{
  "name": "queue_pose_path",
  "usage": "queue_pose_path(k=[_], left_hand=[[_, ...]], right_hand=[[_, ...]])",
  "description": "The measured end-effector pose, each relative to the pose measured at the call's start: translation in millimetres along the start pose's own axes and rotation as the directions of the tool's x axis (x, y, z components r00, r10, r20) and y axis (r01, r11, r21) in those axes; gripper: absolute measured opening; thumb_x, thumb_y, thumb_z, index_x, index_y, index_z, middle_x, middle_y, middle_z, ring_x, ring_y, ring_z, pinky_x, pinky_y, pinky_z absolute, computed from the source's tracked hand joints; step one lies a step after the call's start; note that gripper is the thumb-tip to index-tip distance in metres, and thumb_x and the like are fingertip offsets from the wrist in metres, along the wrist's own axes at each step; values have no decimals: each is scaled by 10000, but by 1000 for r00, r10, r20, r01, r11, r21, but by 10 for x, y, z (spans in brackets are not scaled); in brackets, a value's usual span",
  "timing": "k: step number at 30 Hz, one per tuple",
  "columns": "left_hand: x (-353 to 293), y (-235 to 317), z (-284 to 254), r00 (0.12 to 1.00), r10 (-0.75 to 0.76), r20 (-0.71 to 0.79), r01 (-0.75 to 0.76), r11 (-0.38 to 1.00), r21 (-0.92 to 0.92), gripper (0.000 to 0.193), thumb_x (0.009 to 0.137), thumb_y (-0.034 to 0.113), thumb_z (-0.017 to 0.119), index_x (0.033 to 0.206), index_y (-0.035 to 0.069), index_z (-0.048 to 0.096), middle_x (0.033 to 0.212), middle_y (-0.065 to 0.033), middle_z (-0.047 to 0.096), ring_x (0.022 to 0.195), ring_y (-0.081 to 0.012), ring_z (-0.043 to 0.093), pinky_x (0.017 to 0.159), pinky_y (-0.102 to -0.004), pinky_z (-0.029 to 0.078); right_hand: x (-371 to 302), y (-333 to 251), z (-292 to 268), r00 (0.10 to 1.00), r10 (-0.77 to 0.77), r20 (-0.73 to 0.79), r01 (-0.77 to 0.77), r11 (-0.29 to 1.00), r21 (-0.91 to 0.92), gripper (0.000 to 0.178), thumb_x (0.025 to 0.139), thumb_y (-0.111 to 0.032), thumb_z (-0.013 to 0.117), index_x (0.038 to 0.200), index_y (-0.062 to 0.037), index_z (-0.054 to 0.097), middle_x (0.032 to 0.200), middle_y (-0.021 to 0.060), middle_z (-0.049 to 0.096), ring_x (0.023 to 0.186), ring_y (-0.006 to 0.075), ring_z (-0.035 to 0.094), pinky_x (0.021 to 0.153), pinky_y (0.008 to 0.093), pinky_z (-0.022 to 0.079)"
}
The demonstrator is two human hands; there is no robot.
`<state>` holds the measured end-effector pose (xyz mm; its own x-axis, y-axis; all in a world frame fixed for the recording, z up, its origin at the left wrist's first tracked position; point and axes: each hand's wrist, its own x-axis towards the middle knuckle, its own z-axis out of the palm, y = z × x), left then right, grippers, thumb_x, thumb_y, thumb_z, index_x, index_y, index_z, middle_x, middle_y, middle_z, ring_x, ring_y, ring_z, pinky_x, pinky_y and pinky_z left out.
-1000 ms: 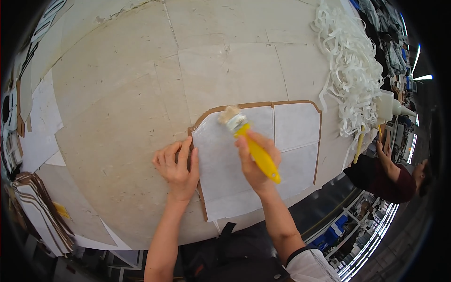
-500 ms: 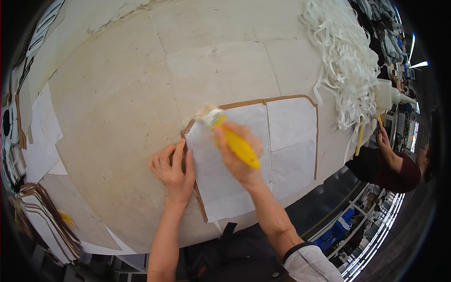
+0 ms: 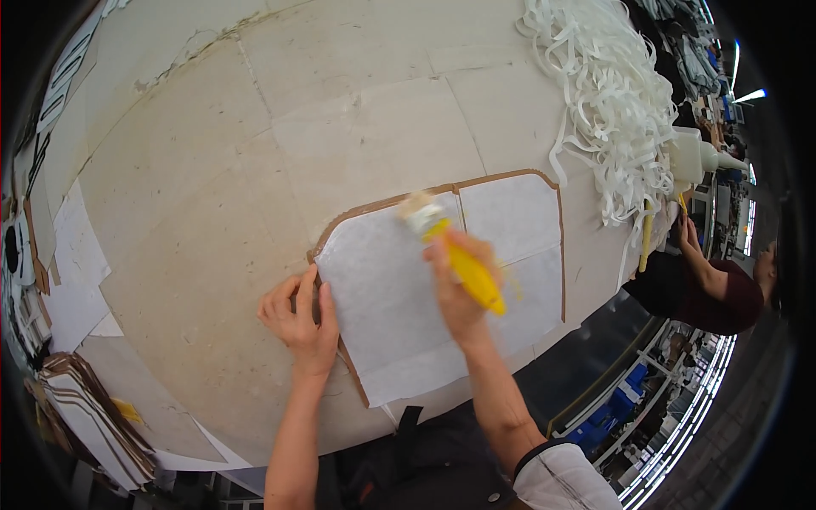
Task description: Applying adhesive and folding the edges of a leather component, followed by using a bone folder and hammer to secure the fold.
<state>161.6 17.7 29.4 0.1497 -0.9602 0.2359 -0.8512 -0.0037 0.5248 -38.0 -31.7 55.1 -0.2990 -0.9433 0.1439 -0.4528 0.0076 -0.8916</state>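
Note:
A white panel with a brown border (image 3: 382, 323) lies flat on the pale worktable (image 3: 204, 170). Its upper corners are rounded or cut off, and a seam divides its right part. My right hand (image 3: 463, 302) grips a paintbrush (image 3: 476, 274) by its yellow handle. The pale bristles, blurred by motion, are at the panel's upper border, left of the seam. My left hand (image 3: 299, 327) rests at the panel's left edge. Its fingers are apart, and the fingertips touch the brown border near the upper left corner.
A heap of white ribbon strips (image 3: 603, 102) lies at the upper right, beside a white squeeze bottle (image 3: 687, 157) and a yellow-handled tool (image 3: 645, 242). Brown-edged pieces are stacked (image 3: 93, 416) at the lower left. Another person (image 3: 714, 285) stands at the right.
The paintbrush in my right hand has swept rightward along the panel's upper border from its left corner. The whole view has shifted slightly; my left hand stays at the panel's left edge.

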Motion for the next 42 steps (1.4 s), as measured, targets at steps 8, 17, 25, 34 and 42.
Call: queue_pose_path(k=[8,17,25,34,42], left_hand=[[10,-24,4,1000,20,-21,-19,1000,16,339,857,104,766,1192,82,720,1081,-55,603,976,-241,551,940,-409,377],[-10,-40,10,1000,24,-19,-24,1000,7,363,856,90,769,1214,87,711,1102,-52,605,998,-234,552,944,-413,374],[-35,22,73,1000,7,-9,-7,1000,-20,350,864,101,773,1209,84,715,1114,-65,607,1027,-249,552,951,-409,381],[37,458,-67,954,-294,52,296,954,-46,358,900,138,754,1233,35,672,1121,-82,602,1037,-256,533,934,-403,420],[85,563,-46,746,-657,112,666,736,-116,243,918,144,746,1088,-3,652,967,-62,591,874,-189,505,818,-339,457]], right_hand=[[29,12,33,996,-79,47,82,994,-75,278,861,24,764,1117,7,657,894,124,720,697,262,705,586,369,548],[103,-4,-117,985,-164,49,171,958,-229,258,824,-82,853,1021,-39,693,894,109,736,693,225,702,610,333,555],[93,-102,120,869,-474,144,480,877,-9,203,871,7,760,1048,-2,661,817,98,695,638,259,671,552,348,529],[216,25,-248,962,-249,113,263,955,-134,203,950,-49,731,1130,-30,639,910,89,719,731,134,699,685,279,579],[514,286,-645,987,-68,-145,61,997,-52,189,880,-62,804,1031,-41,694,834,92,710,683,177,688,615,302,539]])
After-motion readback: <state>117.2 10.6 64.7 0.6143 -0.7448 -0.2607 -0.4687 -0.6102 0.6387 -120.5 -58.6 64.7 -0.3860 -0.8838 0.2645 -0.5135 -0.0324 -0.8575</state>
